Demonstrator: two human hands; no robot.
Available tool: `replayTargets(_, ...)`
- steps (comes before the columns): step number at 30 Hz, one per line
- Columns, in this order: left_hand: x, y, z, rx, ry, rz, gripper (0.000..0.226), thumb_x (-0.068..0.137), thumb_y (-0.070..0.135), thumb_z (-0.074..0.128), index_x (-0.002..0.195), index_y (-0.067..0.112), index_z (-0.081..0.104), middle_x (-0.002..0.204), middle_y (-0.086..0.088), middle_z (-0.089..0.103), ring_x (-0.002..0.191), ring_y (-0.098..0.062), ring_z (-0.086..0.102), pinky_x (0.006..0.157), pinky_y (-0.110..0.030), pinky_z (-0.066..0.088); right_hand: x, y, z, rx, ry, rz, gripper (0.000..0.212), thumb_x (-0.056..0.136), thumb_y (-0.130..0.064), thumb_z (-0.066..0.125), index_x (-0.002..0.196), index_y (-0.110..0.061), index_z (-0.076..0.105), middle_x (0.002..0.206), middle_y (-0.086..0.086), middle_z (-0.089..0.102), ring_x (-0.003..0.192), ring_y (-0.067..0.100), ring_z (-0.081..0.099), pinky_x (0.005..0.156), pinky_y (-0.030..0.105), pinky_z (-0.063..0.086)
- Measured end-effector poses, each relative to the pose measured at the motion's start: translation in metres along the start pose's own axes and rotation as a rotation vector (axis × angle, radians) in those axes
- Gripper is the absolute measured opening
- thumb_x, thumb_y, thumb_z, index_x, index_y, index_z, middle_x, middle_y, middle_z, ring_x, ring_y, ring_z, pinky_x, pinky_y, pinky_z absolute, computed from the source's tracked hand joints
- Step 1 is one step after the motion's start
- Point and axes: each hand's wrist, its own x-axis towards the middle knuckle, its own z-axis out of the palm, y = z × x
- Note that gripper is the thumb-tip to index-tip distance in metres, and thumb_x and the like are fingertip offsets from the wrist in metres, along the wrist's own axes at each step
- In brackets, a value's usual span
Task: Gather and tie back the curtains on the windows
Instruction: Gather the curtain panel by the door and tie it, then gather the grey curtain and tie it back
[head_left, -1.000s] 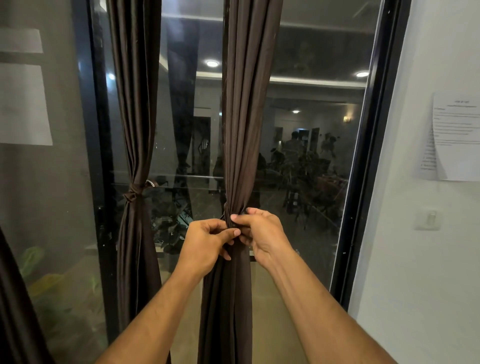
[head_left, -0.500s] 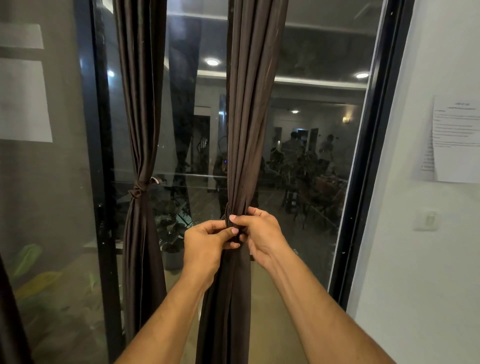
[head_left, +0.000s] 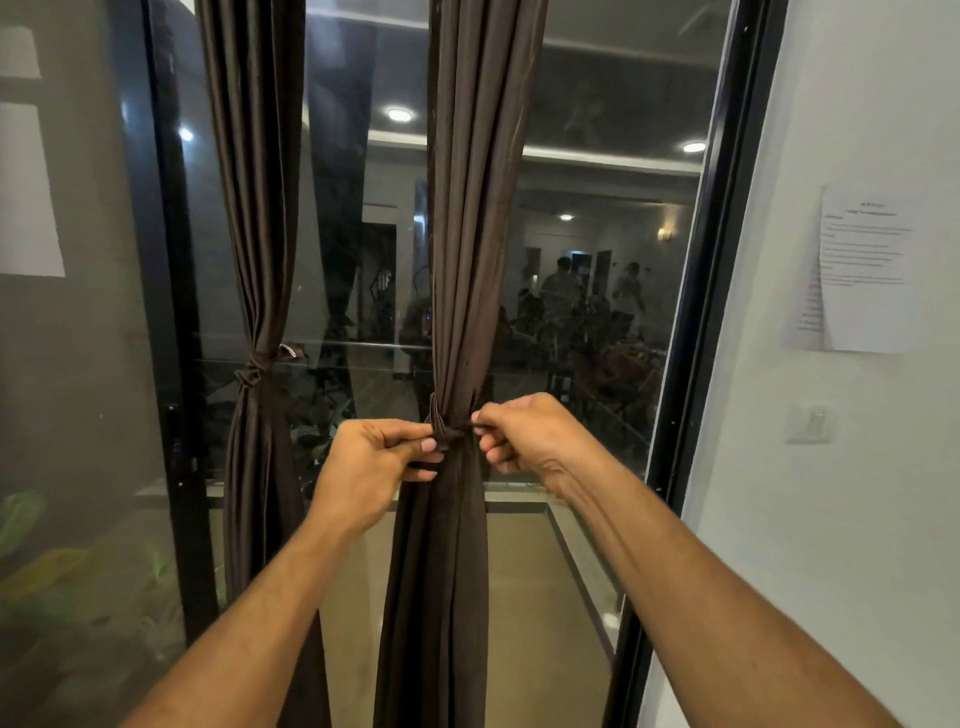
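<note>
Both hands pinch the thin brown tie band knotted around the gathered dark brown fabric curtain at the window: left hand, right hand. I'd pull both ends evenly outward so the knot cinches snug.

Overall light: dim, warm indoor light; the forearms are evenly lit from the camera side.
Glare: round ceiling lamps are mirrored as bright spots in the dark window glass, with a reflected room seen behind them.
Shadows: soft, with deep folds lost in the brown curtain.
Sharpness: the left hand and right hand are slightly smeared; print on the wall paper is unreadable.
Distortion: the black window frame is bowed near the right edge.
</note>
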Motion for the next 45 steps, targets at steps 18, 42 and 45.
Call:
replayTargets(18, -0.023, -0.040, 0.084, -0.230, 0.336, 0.069, 0.012, 0.094, 0.006, 0.071, 0.096, 0.002, 0.060, 0.072, -0.016, 0.071, 0.059, -0.025, 0.074, 0.053, -0.034, 0.063, -0.013, 0.056, -0.053, 0.141, 0.043, -0.117, 0.020, 0.103, -0.023, 0.062, 0.087, -0.011, 0.067, 0.062, 0.000, 0.067, 0.051, 0.010, 0.061, 0.049, 0.025, 0.043)
replayTargets(42, -0.028, -0.083, 0.826, 0.293, -0.661, 0.651, 0.017, 0.087, 0.033, 0.077, 0.084, 0.019, 0.067, 0.105, 0.007, 0.059, 0.101, -0.014, 0.060, 0.082, -0.030, 0.050, -0.201, 0.261, -0.713, -0.760, 1.025, 0.033, 0.033, 0.102, -0.051, 0.054, 0.120, -0.025, 0.064, 0.117, -0.011, 0.064, 0.101, 0.006, 0.060, 0.087, 0.026, 0.050)
replayTargets(45, -0.038, -0.072, 0.912, 0.196, -0.711, 0.706, 0.017, 0.086, 0.032, 0.076, 0.088, 0.017, 0.067, 0.107, 0.007, 0.058, 0.103, -0.013, 0.059, 0.083, -0.027, 0.047, -0.226, 0.268, -0.780, -0.793, 1.138, 0.054, 0.034, 0.102, -0.047, 0.056, 0.121, -0.021, 0.064, 0.119, -0.007, 0.059, 0.106, 0.011, 0.059, 0.090, 0.031, 0.051)
